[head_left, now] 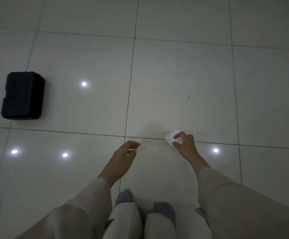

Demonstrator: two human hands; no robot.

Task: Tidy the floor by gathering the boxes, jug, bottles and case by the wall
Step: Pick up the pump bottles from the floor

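Across the floor (174,75): pale glossy tiles with dark grout lines ran under everything in view, dotted with bright reflections of ceiling lights; no wall showed, so which way the gathering spot lay could not be told.
Case (22,95): a black moulded case sat flat on the tiles at far left, well apart from both hands, its long axis running roughly away from the person and slightly tilted.
Person: pale sleeves and trouser legs filled the bottom of the view, with grey-socked feet between them — a bent, reaching stance.
Right hand (185,142): reached down and forward, its fingers (177,135) curled narrowly over a small white box, thumb on the near side — holding it, though whether it had left the tile could not be told.
Left hand (125,150): hung beside the right, loosely curled and holding nothing, apart from the floor and from the box.
Small white box (170,137): sat at the grout line just ahead of the feet, under the right hand, its free corner pointing left.
Deciding relation: the case lay leftward of both hands, and the left hand was the nearer and the free one — in my judgement the likelier one to take it.
Other things: no jug or bottles were in view.
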